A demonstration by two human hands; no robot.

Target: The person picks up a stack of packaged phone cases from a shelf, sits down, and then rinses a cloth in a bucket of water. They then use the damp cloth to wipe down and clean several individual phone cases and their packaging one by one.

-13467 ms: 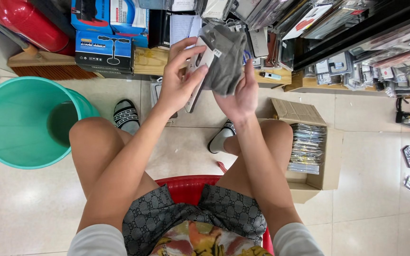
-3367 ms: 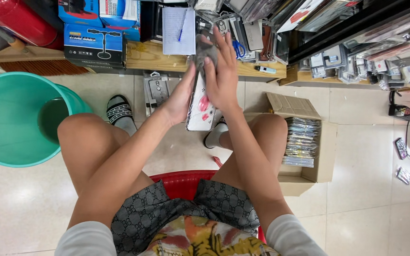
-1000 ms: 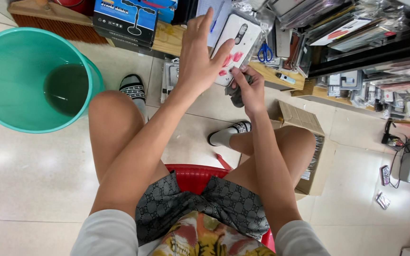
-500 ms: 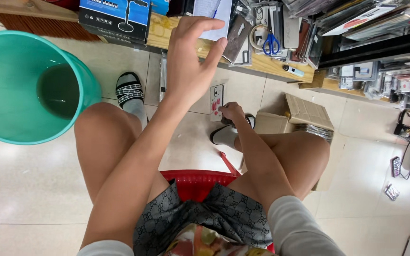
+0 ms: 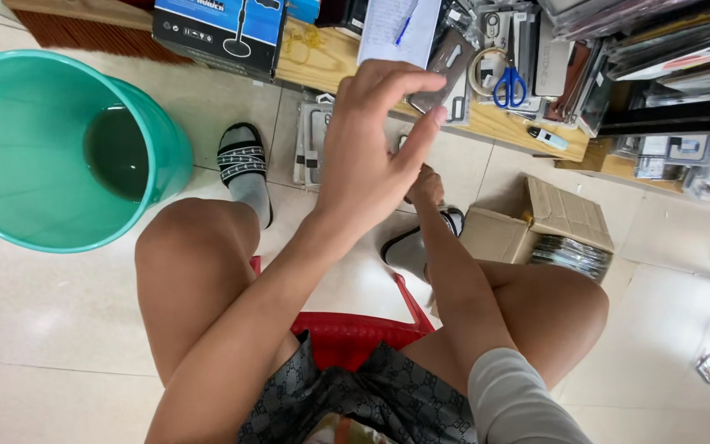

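**Reaching down toward the floor by the shelf**

Sitting on a red stool (image 5: 347, 333), the person has the left hand (image 5: 367, 160) raised with fingers spread loose, holding nothing. The right hand (image 5: 426, 185) is low, mostly hidden behind the left, so can't tell what it grips. Flat packaged items (image 5: 312, 148) lie on the tiled floor (image 5: 59, 312) against the wooden shelf edge (image 5: 486, 123). A green bucket (image 5: 18, 140) sits at the left, a cardboard box (image 5: 564, 218) beside the right knee.

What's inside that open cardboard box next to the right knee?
The cardboard box holds a stack of flat, clear-wrapped packets, visible only at its open right side. The box's flaps and the right leg cover the rest, so how many there are cannot be told.
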